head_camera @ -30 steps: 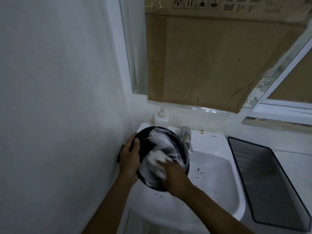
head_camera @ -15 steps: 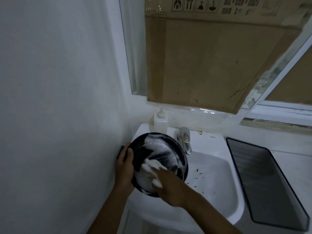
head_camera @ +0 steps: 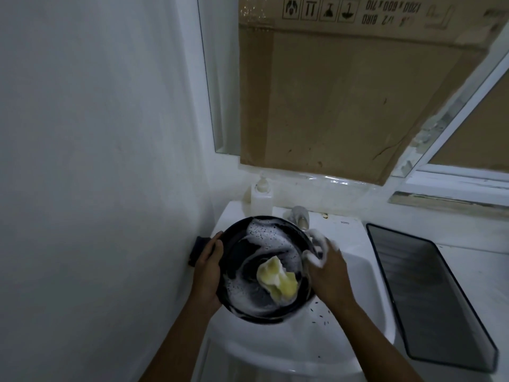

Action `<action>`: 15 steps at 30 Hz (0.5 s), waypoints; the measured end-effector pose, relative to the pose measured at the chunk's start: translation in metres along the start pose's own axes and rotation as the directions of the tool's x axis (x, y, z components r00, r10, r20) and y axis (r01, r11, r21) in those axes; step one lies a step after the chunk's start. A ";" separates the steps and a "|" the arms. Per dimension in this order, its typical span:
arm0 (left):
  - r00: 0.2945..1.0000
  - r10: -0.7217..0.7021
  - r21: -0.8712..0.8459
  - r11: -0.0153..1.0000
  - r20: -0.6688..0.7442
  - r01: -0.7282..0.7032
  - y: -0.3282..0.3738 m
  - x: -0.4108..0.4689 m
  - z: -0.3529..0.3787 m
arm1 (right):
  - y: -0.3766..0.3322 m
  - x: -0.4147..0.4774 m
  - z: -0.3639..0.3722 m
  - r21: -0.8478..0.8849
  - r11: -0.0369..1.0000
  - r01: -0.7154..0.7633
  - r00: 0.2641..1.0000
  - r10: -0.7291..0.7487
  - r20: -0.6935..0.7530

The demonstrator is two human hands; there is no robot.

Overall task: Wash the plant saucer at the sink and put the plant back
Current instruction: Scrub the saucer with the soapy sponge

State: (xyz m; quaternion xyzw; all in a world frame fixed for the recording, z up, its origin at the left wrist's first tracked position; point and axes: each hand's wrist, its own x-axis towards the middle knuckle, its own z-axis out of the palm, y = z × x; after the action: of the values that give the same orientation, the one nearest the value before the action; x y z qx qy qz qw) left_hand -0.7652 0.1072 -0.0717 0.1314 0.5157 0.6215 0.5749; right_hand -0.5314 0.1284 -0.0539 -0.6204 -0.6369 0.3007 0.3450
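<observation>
Now, left hand (head_camera: pixel 208 274): grasps the left rim of the saucer (head_camera: pixel 234 255), thumb over the edge and fingers underneath, forearm rising from the lower edge of the view.
Right hand (head_camera: pixel 327 274): sits at the saucer's right rim with its foam-covered fingers (head_camera: pixel 316 250) bent over the edge; I cannot tell whether they clamp the rim or only rest on it.
Saucer: one, black and round, held tilted over the left part of the sink (head_camera: pixel 289 354), its inside streaked with suds.
Sponge (head_camera: pixel 276 281): one, yellow and crumpled, lying loose inside the saucer with neither hand on it.
Other counts: one tap (head_camera: pixel 301 219), one soap bottle (head_camera: pixel 261 195), one dark tray (head_camera: pixel 429 299), one cardboard sheet (head_camera: pixel 358 106), one small dark object (head_camera: pixel 196 250) on the wall (head_camera: pixel 96 161).
Specks (head_camera: pixel 319 312): several dark bits scattered in the basin.
Left edge: saucer rim and left knuckles are near the wall, beside the dark object.
Far edge: the saucer's rim is just in front of the tap.
Right side: the basin lies open beyond the right hand, and the tray lies beside the sink.
</observation>
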 end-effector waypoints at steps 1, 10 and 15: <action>1.000 -0.007 0.011 1.000 0.007 0.007 -0.001 0.000 0.000 | 0.001 -0.001 0.001 0.166 0.980 -0.109 0.994 0.102 0.046; 0.801 0.483 0.886 0.098 0.355 -0.452 0.000 -0.028 0.017 | 0.013 -0.013 -0.002 0.430 0.876 -0.218 0.972 0.236 0.011; 0.728 0.206 0.733 0.066 0.653 -0.677 -0.040 -0.066 0.044 | 0.001 -0.007 -0.010 0.300 0.949 -0.099 0.995 0.104 -0.004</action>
State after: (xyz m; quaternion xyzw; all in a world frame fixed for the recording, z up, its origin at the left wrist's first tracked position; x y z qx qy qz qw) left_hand -0.6887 0.0647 -0.0560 0.7236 0.5878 0.2793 0.2301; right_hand -0.5223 0.1207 -0.0496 -0.5957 -0.5478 0.4051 0.4254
